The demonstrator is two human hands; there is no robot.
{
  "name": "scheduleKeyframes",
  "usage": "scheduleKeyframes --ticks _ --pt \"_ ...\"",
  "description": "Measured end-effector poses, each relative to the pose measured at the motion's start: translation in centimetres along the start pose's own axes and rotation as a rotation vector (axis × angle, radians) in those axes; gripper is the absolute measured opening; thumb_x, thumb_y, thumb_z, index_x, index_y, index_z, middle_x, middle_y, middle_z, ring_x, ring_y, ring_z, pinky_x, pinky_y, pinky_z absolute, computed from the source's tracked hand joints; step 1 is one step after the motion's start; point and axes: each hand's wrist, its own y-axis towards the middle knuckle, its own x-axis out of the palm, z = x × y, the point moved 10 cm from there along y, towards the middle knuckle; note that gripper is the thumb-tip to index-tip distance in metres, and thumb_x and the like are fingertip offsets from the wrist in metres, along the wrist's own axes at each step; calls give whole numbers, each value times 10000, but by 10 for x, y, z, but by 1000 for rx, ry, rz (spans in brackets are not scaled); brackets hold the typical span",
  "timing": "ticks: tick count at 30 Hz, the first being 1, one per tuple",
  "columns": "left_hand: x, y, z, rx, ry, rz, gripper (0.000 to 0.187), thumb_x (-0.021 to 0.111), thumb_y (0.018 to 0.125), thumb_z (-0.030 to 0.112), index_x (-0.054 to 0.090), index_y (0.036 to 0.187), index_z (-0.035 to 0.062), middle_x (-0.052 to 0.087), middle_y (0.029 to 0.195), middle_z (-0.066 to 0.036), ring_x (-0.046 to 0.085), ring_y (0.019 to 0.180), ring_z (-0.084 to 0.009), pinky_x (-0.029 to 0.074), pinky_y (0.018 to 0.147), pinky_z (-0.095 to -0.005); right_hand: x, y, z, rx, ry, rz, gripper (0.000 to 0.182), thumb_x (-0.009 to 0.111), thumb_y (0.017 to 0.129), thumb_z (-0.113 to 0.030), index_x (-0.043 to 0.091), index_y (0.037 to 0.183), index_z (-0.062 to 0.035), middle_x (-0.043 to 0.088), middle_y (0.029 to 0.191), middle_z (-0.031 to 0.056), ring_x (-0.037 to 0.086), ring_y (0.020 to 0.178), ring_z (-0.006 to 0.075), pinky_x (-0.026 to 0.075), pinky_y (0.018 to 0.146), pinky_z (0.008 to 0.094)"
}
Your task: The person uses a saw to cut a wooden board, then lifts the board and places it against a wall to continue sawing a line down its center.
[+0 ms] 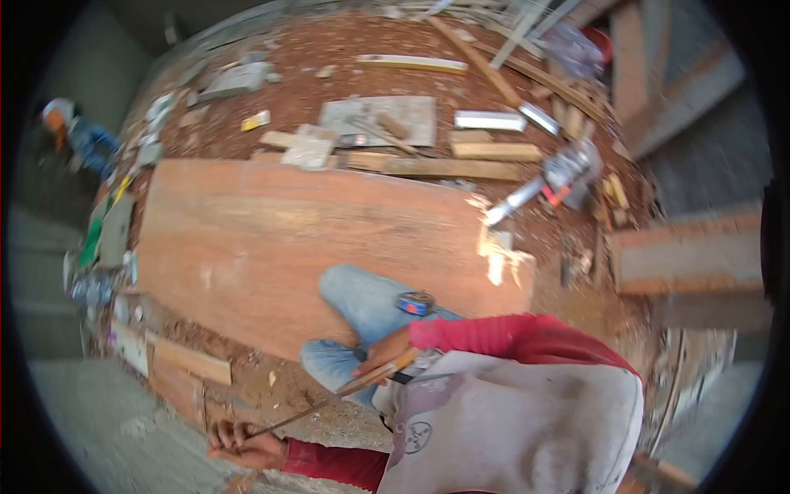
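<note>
A long thin-bladed tool with a wooden handle (406,360) slants across in front of my torso, its blade seen edge-on, so I cannot tell whether it is a saw. My right hand (380,362), in a red sleeve, is closed around the handle end near my lap. Down at the lower left, my left hand (247,445) has its fingers curled at the far end of the blade. A blue tape measure (415,303) rests on my jeans-covered leg (362,292). Beneath my legs lies a large plywood sheet (239,239), its right edge splintered and pale.
Beyond the plywood, timber offcuts (453,169), a grey board (411,117) and metal channel pieces (489,121) lie on red soil. A plastic bag (569,169) is at the right. Wooden formwork (687,255) stands farther right. Another person (85,140) is at the far left.
</note>
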Motion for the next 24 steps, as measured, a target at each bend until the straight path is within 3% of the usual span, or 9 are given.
scheduleKeyframes --ticks 2,3,5,11,17,20,23,24 --pt "4 -5 -4 -49 -8 -42 294 468 1044 310 496 1036 17 513 915 -62 531 755 -157 556 575 -313 5 -12 -10 31 17 -24 755 321 982 -686 697 764 -68 597 685 29 543 685 124 443 669 285" --pt "19 -9 -16 -157 -25 -179 292 431 1058 302 503 1043 20 516 931 -66 536 790 -184 548 572 -329 3 -19 -14 72 80 10 738 336 989 -670 696 763 -67 576 665 11 523 655 114 431 642 278" --pt "20 -14 -9 -65 -199 -167 258 427 1061 280 555 1095 59 554 981 -70 520 838 -214 519 647 -367 6 -28 -31 22 16 -43 738 335 983 -680 698 772 -73 571 654 10 521 646 114 439 654 277" --pt "17 -22 3 19 -179 -164 224 450 1055 281 598 1073 114 576 923 -17 508 822 -190 506 661 -367 5 -31 -37 42 10 -25 716 359 987 -664 704 792 -68 576 671 7 521 668 126 440 677 280" --pt "13 -19 -7 83 -160 -51 238 472 1039 360 585 1064 153 533 869 7 493 777 -134 517 587 -281 -5 -37 -28 201 126 66 672 379 1000 -629 718 838 -71 567 665 -4 500 635 102 404 592 265" --pt "8 -17 -18 65 -106 124 283 483 1030 388 575 1013 121 521 874 18 503 770 -93 500 540 -228 -6 -32 -10 195 159 41 654 378 1006 -614 715 848 -76 538 638 -10 480 568 89 388 539 254" --pt "-1 -17 -19 58 -82 166 294 452 1042 380 580 1020 116 535 887 13 509 769 -98 516 546 -234 -6 -32 -5 229 208 35 649 377 1006 -613 713 851 -79 514 612 -15 443 495 77 358 484 231" --pt "-2 -16 -18 38 -121 114 289 402 1059 363 569 1051 128 538 928 7 534 805 -128 525 584 -301 -5 -33 -4 248 237 40 647 379 1007 -610 714 856 -78 509 608 -16 439 490 74 354 475 228"
